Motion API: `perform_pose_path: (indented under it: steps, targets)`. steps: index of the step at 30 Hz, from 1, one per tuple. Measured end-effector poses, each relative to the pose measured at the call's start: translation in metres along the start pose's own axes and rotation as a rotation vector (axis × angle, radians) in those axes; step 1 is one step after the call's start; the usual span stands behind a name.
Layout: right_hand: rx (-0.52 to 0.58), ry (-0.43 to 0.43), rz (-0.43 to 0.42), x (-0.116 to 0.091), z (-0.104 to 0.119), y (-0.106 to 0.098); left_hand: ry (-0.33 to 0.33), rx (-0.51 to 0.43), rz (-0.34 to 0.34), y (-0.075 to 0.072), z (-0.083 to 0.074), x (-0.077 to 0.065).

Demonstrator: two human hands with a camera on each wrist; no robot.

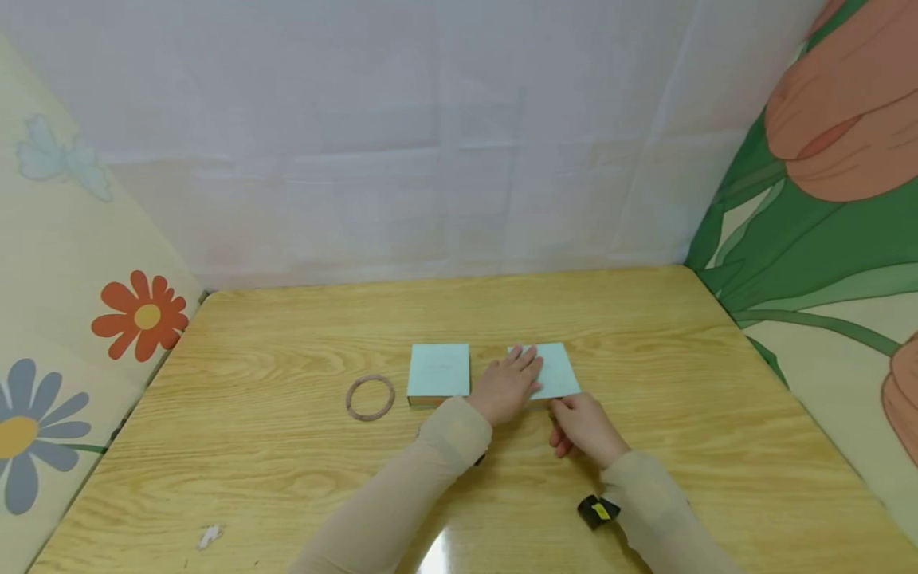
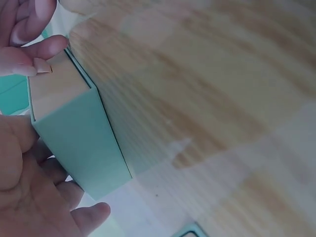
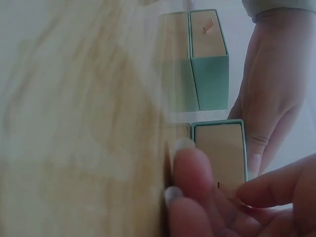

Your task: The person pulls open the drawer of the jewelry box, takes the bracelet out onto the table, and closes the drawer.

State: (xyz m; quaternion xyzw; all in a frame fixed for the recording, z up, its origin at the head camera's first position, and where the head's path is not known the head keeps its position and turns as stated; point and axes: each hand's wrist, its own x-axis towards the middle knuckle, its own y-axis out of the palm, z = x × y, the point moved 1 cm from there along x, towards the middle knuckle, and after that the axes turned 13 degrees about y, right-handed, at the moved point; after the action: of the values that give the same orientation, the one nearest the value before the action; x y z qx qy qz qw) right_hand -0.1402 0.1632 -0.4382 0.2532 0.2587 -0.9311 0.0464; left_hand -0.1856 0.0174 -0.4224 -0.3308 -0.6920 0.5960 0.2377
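Observation:
Two pale blue-green drawer boxes with tan fronts lie on the table, a left one (image 1: pixel 439 370) and a right one (image 1: pixel 555 369). On top of the right box rests my left hand (image 1: pixel 508 386), its fingers straight and spread. My right hand (image 1: pixel 584 426) is at that box's front. In the right wrist view its thumb and forefinger pinch a small pull tab low on the tan drawer front (image 3: pixel 217 153); the fingers hide most of the tab. A similar tan tab (image 3: pixel 209 25) sticks out of the other box. Both drawers look pushed in.
A pinkish-brown ring (image 1: pixel 370 398) lies left of the left box. The wood-grain table (image 1: pixel 287 462) carries a small white mark (image 1: pixel 209 536) near its front left. A white cloth (image 1: pixel 358 159) hangs behind, with flower-painted panels at both sides. A black strap (image 1: pixel 598 511) hangs at my right wrist.

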Motion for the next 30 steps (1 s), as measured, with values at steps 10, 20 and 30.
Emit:
perform_pose_path:
  steps: [10, 20, 30]
  targets:
    - [0.013, 0.026, 0.036, -0.0020, -0.0005, -0.0002, 0.013, 0.040, 0.009, 0.0003, 0.0009, 0.0011]
    - [-0.018, 0.007, 0.043, 0.0014, -0.0021, 0.0005, 0.020, 0.051, 0.011, -0.0010, -0.0013, 0.0016]
    - [-0.017, 0.003, 0.031, 0.0039, -0.0027, 0.0016, 0.000, 0.077, 0.036, -0.0014, -0.0025, 0.0014]
